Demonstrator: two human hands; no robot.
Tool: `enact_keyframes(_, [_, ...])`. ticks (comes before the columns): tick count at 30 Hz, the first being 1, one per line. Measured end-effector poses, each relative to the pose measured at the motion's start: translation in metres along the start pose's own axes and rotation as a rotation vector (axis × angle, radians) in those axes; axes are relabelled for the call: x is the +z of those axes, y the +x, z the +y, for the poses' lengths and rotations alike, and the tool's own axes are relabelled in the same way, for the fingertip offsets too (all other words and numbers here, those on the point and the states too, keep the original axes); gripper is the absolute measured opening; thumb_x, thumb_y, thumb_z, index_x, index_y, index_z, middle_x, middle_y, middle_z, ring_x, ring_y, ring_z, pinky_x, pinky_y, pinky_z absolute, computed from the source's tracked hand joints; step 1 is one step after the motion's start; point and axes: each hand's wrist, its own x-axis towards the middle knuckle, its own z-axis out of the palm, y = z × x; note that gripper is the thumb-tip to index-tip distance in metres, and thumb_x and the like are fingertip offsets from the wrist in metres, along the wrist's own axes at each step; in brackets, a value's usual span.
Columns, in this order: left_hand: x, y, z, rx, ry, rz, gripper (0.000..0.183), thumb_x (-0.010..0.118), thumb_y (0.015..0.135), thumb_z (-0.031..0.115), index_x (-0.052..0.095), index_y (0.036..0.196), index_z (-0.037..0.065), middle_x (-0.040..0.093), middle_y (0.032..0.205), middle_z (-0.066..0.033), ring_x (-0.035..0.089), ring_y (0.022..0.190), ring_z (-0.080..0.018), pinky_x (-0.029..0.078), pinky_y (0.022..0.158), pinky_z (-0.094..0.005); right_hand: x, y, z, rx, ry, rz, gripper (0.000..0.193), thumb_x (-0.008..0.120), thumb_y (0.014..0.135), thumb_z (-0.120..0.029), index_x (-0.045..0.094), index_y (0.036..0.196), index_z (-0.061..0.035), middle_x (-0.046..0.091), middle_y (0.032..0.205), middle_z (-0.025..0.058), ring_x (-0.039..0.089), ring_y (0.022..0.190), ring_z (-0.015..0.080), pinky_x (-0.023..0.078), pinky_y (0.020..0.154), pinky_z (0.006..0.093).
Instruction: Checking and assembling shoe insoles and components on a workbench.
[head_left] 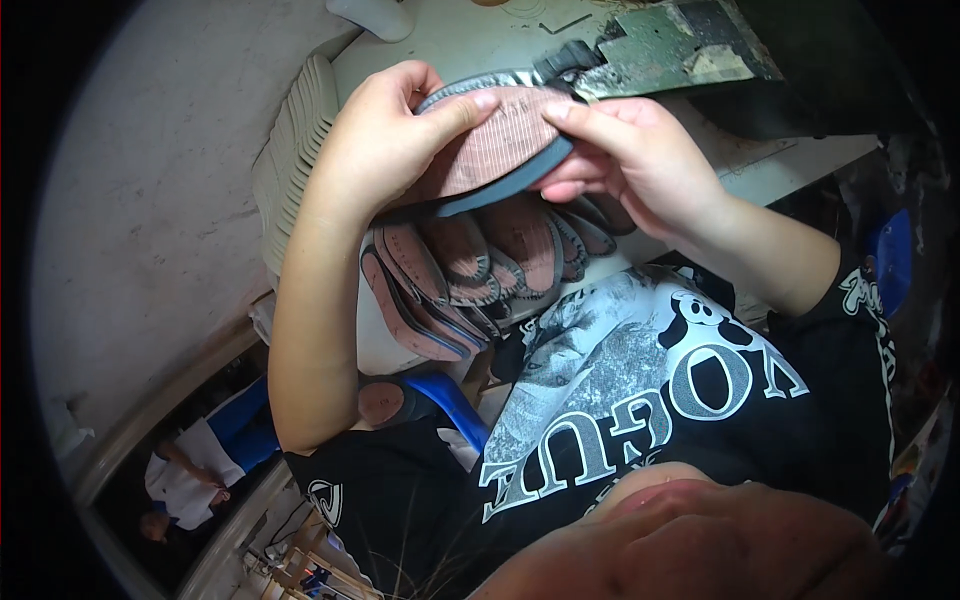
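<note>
A shoe insole (500,145) with a pinkish, finely lined face and a dark strip along its edge is held up between my two hands. My left hand (375,140) grips its left part, thumb on the lined face and fingers behind. At the right end my right hand (650,150) pinches it, thumb on top and fingertips curled under the edge. The insole's upper edge is close to the dark, rounded head (572,62) of a green machine (680,50); whether they touch I cannot tell. Below lies a pile of similar pink insoles (525,245) with puckered dark edges.
Many pale insoles (290,145) stand stacked along the wall at the left. On the light tabletop (470,40) are a hex key (566,24) and a white container (372,16). A blue object (450,405) lies below the table edge. Another person (200,465) shows at lower left.
</note>
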Motion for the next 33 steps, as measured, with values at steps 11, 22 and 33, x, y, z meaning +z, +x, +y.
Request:
enact_keyframes(11, [0.067,-0.06,0.015,-0.212,-0.267,0.099,0.044,0.066,0.088,0.041,0.066,0.091,-0.003,0.066,0.077,-0.0067,0.059,0.064,-0.0105,0.046,0.055,-0.0229,-0.01,-0.056,0.021,-0.008,-0.311,-0.155,0.032,0.067,0.087,-0.032,0.067,0.099,-0.002,0.07,0.089,0.0056,0.065,0.074,0.0096,0.052,0.065,0.0197])
enact_keyframes(22, [0.084,-0.078,0.032,-0.193,-0.459,-0.019,0.041,0.075,0.08,0.042,0.054,0.065,0.011,0.051,0.048,0.0017,0.049,0.041,-0.0063,0.042,0.043,-0.0203,-0.047,-0.045,0.022,-0.213,-0.541,-0.19,0.033,0.067,0.089,-0.03,0.068,0.096,0.0028,0.069,0.084,0.0064,0.063,0.07,0.0084,0.051,0.063,0.0227])
enact_keyframes(33, [0.067,-0.052,0.023,-0.187,-0.592,0.16,0.04,0.08,0.076,0.034,0.052,0.064,0.009,0.046,0.048,0.0021,0.043,0.04,-0.0074,0.038,0.041,-0.0232,-0.033,-0.091,0.027,0.338,-0.327,-0.297,0.032,0.065,0.089,-0.027,0.063,0.097,0.0047,0.067,0.08,0.0115,0.066,0.063,0.0148,0.055,0.056,0.0227])
